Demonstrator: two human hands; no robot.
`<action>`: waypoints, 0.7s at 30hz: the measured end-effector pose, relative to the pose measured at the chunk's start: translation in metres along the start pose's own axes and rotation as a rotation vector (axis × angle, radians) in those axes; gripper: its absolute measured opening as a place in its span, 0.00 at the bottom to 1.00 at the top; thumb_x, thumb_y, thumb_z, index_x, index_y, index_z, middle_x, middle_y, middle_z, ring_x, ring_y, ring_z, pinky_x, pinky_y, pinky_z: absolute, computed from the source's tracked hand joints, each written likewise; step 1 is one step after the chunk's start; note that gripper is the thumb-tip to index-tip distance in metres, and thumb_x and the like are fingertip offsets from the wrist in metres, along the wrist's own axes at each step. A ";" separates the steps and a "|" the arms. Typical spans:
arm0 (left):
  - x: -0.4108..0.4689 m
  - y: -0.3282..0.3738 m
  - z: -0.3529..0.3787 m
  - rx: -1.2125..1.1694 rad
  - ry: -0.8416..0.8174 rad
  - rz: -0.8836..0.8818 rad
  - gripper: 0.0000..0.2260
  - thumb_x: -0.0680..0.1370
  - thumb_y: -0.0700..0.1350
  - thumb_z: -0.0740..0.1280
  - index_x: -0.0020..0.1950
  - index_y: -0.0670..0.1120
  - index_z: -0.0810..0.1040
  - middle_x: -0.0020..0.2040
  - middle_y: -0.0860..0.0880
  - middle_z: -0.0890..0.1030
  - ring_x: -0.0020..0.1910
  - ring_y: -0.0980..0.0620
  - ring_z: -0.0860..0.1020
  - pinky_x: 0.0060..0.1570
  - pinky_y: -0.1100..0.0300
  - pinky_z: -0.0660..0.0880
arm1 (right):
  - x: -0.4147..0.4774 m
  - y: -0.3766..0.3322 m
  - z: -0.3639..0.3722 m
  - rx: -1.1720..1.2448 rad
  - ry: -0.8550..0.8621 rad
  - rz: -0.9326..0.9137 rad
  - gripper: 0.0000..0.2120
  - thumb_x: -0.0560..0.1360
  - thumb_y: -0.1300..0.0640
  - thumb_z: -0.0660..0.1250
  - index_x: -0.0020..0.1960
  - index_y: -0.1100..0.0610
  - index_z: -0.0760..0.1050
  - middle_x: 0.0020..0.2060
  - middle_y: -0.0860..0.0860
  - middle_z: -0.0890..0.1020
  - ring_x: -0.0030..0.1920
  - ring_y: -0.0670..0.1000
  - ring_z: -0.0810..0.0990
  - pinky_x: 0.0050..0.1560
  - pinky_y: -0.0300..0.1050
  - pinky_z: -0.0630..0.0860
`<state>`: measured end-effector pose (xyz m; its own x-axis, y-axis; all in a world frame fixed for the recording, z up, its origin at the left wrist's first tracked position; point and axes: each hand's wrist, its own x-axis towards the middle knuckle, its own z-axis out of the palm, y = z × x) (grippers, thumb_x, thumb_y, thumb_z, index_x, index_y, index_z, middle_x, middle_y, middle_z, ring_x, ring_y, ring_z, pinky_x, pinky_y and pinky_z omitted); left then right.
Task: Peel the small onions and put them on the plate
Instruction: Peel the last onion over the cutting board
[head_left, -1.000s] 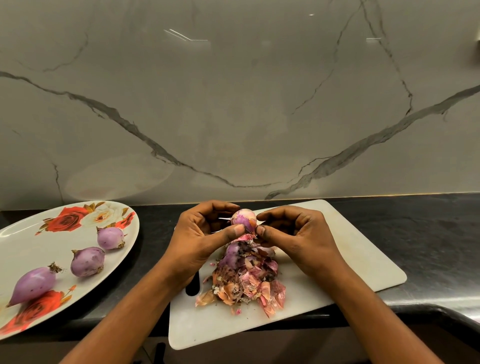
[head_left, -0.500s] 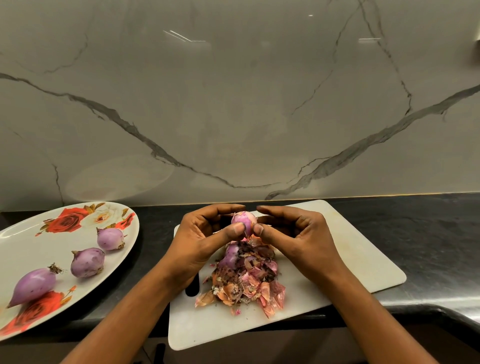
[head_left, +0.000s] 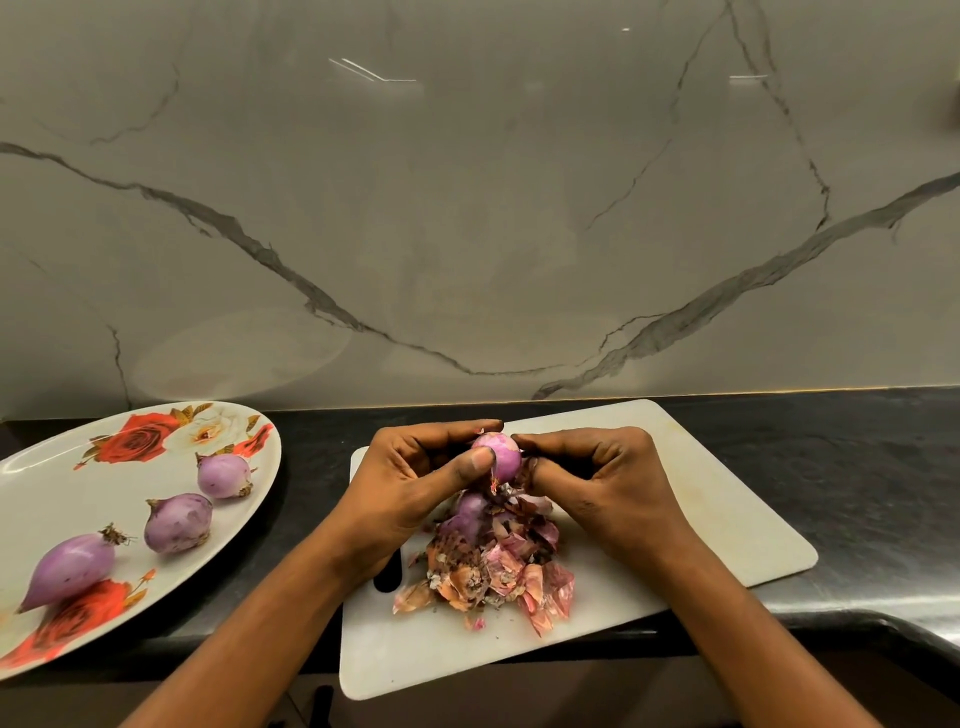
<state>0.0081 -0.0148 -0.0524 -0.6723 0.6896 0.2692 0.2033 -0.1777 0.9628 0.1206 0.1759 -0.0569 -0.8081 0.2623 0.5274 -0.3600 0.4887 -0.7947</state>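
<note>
A small purple onion (head_left: 503, 457) is held above the white cutting board (head_left: 701, 499). My left hand (head_left: 415, 483) grips it with thumb and curled fingers. My right hand (head_left: 608, 483) pinches at its right side, where a strip of skin hangs down. Under them lies a pile of onion skins (head_left: 493, 571), with another purple onion (head_left: 470, 512) partly buried at its top. Three peeled onions lie on the floral plate (head_left: 62, 483) at the left: one (head_left: 224, 475) at the back, one (head_left: 178, 522) in the middle, one (head_left: 70, 566) in front.
The board and plate lie on a dark counter (head_left: 857, 467), whose front edge curves at the lower right. A marble wall (head_left: 467, 208) rises right behind them.
The onion has been turned in my fingers and shows more bare purple flesh. My hands have stayed above the skin pile; the plate's onions have not moved.
</note>
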 end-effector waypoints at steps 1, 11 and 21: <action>0.000 0.000 0.000 0.001 0.000 0.002 0.18 0.74 0.42 0.73 0.64 0.45 0.83 0.59 0.49 0.88 0.62 0.51 0.85 0.55 0.63 0.81 | 0.000 0.000 0.000 0.003 0.003 -0.002 0.14 0.75 0.60 0.77 0.57 0.46 0.85 0.49 0.39 0.88 0.51 0.41 0.87 0.52 0.38 0.84; 0.001 -0.001 0.000 -0.083 -0.034 -0.033 0.16 0.80 0.43 0.69 0.68 0.45 0.81 0.62 0.47 0.86 0.64 0.48 0.83 0.59 0.60 0.81 | 0.002 0.012 0.000 -0.004 0.117 0.075 0.12 0.76 0.66 0.75 0.54 0.53 0.88 0.46 0.45 0.89 0.48 0.46 0.89 0.52 0.50 0.86; 0.005 -0.006 -0.005 -0.151 -0.014 -0.049 0.21 0.78 0.44 0.68 0.71 0.44 0.77 0.64 0.42 0.83 0.66 0.41 0.82 0.63 0.52 0.80 | 0.001 0.010 0.000 -0.027 0.113 0.107 0.07 0.79 0.60 0.72 0.49 0.53 0.89 0.40 0.47 0.89 0.42 0.51 0.88 0.45 0.56 0.87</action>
<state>0.0003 -0.0140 -0.0566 -0.6688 0.7095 0.2222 0.0603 -0.2461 0.9674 0.1162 0.1812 -0.0647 -0.7832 0.4051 0.4717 -0.2607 0.4747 -0.8406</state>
